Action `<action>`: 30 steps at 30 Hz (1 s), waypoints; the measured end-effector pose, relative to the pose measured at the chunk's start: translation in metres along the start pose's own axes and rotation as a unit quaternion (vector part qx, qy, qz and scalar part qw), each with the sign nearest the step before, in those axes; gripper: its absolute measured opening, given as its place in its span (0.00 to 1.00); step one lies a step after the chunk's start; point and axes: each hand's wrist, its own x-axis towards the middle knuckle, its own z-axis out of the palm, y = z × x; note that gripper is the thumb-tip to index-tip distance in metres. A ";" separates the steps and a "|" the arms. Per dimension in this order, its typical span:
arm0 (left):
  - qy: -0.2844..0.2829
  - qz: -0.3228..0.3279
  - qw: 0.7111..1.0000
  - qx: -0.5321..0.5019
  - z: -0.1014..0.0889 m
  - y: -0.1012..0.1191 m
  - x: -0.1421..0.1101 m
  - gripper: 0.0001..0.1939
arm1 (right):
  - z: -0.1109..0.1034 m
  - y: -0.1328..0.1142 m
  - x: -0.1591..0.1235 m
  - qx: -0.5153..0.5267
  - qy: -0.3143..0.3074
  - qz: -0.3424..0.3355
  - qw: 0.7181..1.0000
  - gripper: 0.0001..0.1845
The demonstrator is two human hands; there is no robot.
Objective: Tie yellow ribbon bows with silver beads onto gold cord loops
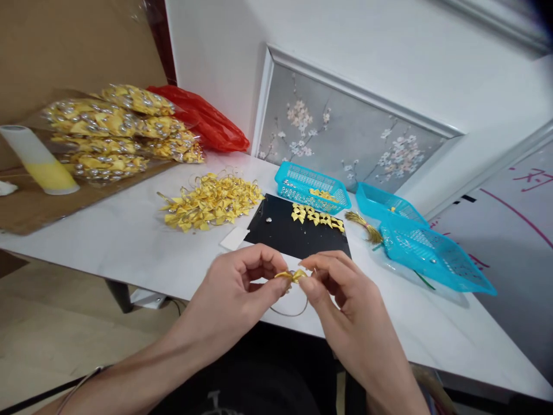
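Between my two hands, above the table's front edge, is a small yellow ribbon bow (292,276). My left hand (248,282) pinches its left side between thumb and fingers. Thumb and forefinger of my right hand (341,288) close on the bow's right side. A thin cord loop (289,314) hangs below it. Just beyond lies a black mat (298,233) carrying rows of yellow bows (317,217) and one silvery bead (268,219). To the left is a heap of yellow bows with cords and beads (211,202).
A blue basket (313,178) of beads and bows stands behind the mat. Two more blue baskets (440,259) and a bundle of gold cords (365,226) are at the right. Bagged bows (112,132), a red bag (207,118) and a yellow-white roll (41,161) occupy the left.
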 end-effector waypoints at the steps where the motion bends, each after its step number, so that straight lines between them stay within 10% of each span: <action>1: -0.001 0.002 1.000 0.003 0.000 0.001 0.000 0.04 | -0.001 -0.001 0.001 -0.001 -0.013 0.007 1.000 0.04; 30: 0.010 0.248 0.931 0.268 -0.009 -0.001 -0.003 0.09 | -0.011 -0.005 0.006 0.017 -0.105 0.072 0.992 0.09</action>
